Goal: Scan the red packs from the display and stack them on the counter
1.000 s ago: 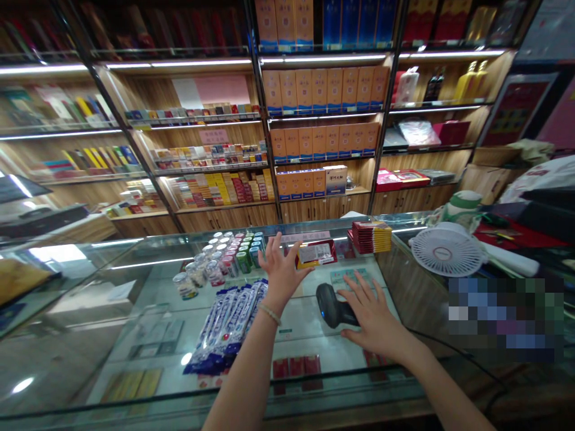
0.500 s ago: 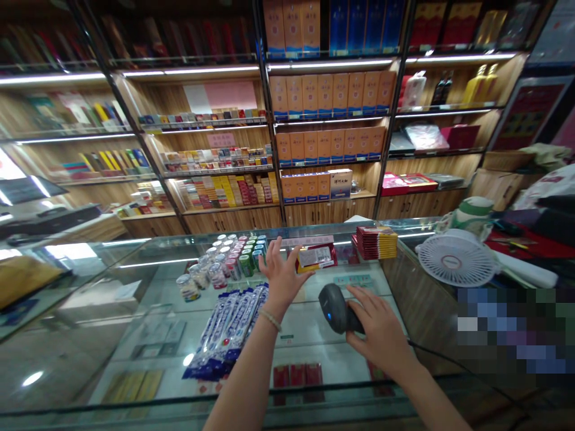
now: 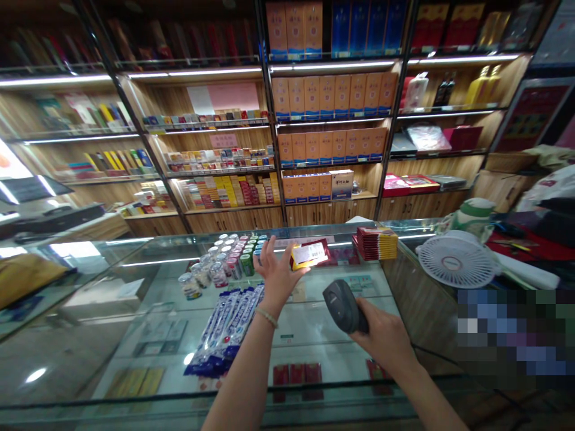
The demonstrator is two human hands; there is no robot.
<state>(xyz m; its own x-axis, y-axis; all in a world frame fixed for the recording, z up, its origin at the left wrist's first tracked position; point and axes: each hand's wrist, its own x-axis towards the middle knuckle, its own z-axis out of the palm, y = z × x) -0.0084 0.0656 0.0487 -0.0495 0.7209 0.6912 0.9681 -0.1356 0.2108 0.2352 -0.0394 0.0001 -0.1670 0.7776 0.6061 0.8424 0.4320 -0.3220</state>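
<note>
My left hand (image 3: 277,272), wearing a beaded bracelet, pinches a flat dark-red and yellow packet (image 3: 311,254) between thumb and index finger. The other fingers are raised and spread. A white barcode label faces up on the packet, and a bright patch of light falls on it. In my right hand (image 3: 381,332) is a dark grey barcode scanner (image 3: 344,305), gripped by its handle, its head turned towards the packet from the lower right. Beside my left wrist lie several blue-and-white long packets (image 3: 229,329). Small cans with coloured wraps (image 3: 220,272) stand to the left.
A stack of similar red and yellow packets (image 3: 376,244) sits at the back right of the glass counter (image 3: 309,341). A white fan (image 3: 457,258) and a green-and-white jug (image 3: 474,215) stand further right. The scanner's cable runs off right. Shelves of boxes (image 3: 332,96) line the wall.
The packet has moved slightly left with my left hand, and light now shows on it. My right hand has closed around the scanner's handle and turned its head towards the packet.
</note>
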